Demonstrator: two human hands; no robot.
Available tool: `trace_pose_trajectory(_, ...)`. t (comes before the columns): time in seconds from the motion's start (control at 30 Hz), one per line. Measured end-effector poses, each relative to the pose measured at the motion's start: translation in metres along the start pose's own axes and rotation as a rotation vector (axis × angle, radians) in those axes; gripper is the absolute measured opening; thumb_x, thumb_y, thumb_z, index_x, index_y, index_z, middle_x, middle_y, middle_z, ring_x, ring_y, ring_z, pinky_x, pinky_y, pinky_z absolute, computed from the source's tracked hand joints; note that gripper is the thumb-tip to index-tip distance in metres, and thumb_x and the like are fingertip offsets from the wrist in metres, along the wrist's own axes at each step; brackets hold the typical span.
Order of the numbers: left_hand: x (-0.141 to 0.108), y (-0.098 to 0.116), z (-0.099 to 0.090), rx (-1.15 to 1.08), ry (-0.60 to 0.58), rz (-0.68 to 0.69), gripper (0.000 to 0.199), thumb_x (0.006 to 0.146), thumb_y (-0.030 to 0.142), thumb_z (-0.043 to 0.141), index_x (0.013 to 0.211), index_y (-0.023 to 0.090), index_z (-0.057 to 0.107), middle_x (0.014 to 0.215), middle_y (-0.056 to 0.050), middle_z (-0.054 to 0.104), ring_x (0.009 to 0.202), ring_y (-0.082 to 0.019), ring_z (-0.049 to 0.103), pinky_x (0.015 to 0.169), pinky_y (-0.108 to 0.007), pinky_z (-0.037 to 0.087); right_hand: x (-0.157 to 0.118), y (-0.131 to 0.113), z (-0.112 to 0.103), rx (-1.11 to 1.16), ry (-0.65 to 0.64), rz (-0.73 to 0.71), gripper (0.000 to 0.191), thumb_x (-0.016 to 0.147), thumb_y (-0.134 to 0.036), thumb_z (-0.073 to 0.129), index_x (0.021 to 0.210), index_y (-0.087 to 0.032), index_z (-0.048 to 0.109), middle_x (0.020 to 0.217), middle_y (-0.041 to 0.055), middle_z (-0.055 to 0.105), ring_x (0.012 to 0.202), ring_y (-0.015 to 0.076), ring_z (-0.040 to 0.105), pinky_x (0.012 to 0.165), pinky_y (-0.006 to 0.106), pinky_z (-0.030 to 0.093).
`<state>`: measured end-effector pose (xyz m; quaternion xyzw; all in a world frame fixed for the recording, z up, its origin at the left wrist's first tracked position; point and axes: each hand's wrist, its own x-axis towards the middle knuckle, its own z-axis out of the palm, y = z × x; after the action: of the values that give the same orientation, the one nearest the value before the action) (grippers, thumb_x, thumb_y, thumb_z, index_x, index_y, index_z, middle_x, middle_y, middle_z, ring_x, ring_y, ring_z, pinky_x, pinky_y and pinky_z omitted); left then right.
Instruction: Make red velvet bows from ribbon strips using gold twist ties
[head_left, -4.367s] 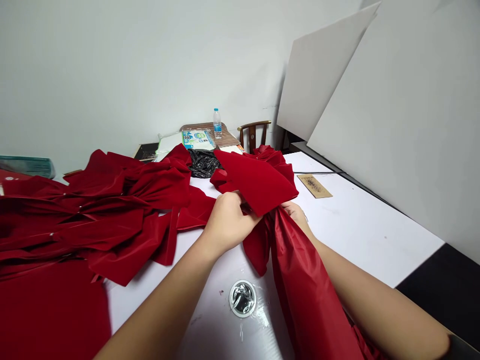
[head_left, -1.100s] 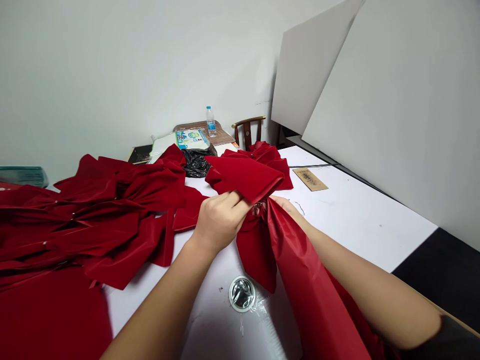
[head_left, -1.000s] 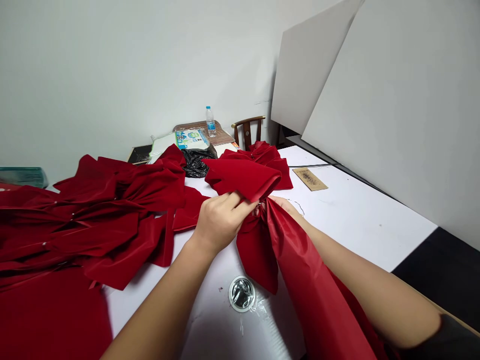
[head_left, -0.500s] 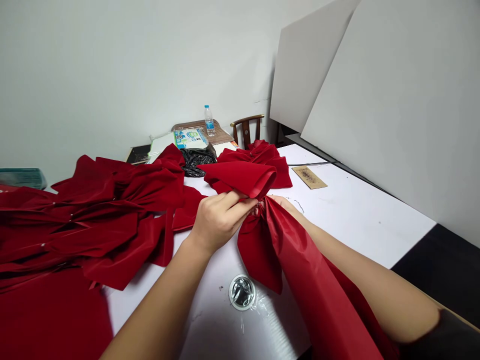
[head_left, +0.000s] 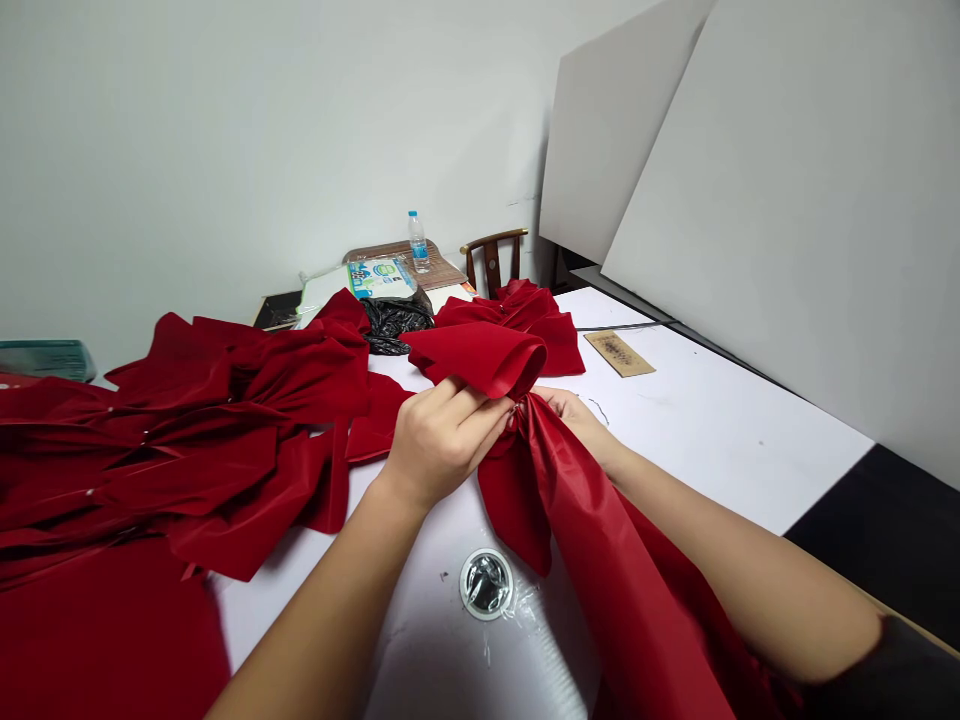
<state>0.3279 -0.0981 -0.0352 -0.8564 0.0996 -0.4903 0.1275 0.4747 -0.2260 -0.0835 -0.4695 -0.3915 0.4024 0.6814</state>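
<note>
Head camera, facing forward and down

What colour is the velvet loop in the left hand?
The velvet loop is deep red, best seen in the head view.

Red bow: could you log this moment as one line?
Left hand: grips red bow loop | right hand: at bow's gathered middle | beside: white table

The left hand (head_left: 441,447) and right hand (head_left: 574,418) grip a red velvet bow (head_left: 480,358) at its gathered centre.
</note>
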Motion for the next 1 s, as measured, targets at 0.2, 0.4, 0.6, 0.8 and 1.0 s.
trace_pose_trajectory(0.2, -0.004, 0.003, 0.007, -0.015, -0.024, -0.097, 0.014, 0.093, 0.023, 0.065, 0.093, 0.018, 0.079, 0.082, -0.005, 0.078, 0.068, -0.02, 0.066, 0.059, -0.032, 0.049, 0.002, -0.005, -0.001, 0.009, 0.013, 0.006, 0.043, 0.062, -0.048, 0.094, 0.083, -0.019, 0.07, 0.073, 0.0005, 0.07, 0.066, 0.0144, 0.064, 0.067, 0.025, 0.055)
trace_pose_trajectory(0.4, -0.002, 0.014, 0.016, -0.278, -0.112, -0.535, 0.017, 0.087, 0.028, 0.066, 0.085, 0.015, 0.077, 0.083, -0.009, 0.078, 0.077, -0.023, 0.071, 0.072, -0.034, 0.054, 0.003, -0.009, -0.002, -0.109, 0.08, -0.098, 0.043, 0.064, -0.046, 0.093, 0.074, -0.017, 0.063, 0.069, -0.0009, 0.064, 0.063, 0.0118, 0.057, 0.063, 0.024, 0.047)
trace_pose_trajectory(0.6, 0.017, 0.026, 0.013, -0.943, -0.148, -1.196, 0.019, 0.071, 0.029, 0.076, 0.084, 0.015, 0.074, 0.082, -0.006, 0.076, 0.075, -0.02, 0.069, 0.064, -0.028, 0.053, 0.001, -0.01, -0.003, -0.246, 0.121, -0.272, 0.034, 0.074, -0.044, 0.086, 0.085, -0.018, 0.067, 0.079, 0.0021, 0.069, 0.074, 0.0155, 0.061, 0.072, 0.027, 0.05)
trace_pose_trajectory(0.8, 0.019, 0.026, 0.014, -1.389, -0.222, -1.749, 0.017, 0.059, 0.024, 0.072, 0.069, 0.016, 0.061, 0.061, 0.0, 0.059, 0.047, -0.007, 0.043, 0.038, -0.017, 0.017, 0.001, -0.009, -0.004, -0.366, 0.1, -0.329, 0.03, 0.083, -0.045, 0.079, 0.08, -0.017, 0.067, 0.081, 0.0043, 0.07, 0.076, 0.0166, 0.061, 0.074, 0.029, 0.05)
trace_pose_trajectory(1.0, 0.02, 0.017, 0.007, -0.983, -0.324, -1.23, 0.013, 0.078, 0.028, 0.071, 0.083, 0.016, 0.069, 0.077, -0.005, 0.07, 0.064, -0.015, 0.06, 0.053, -0.024, 0.043, 0.004, -0.008, -0.004, -0.186, 0.082, -0.167, 0.04, 0.07, -0.051, 0.089, 0.082, -0.019, 0.068, 0.076, 0.0026, 0.07, 0.073, 0.0183, 0.064, 0.071, 0.03, 0.052)
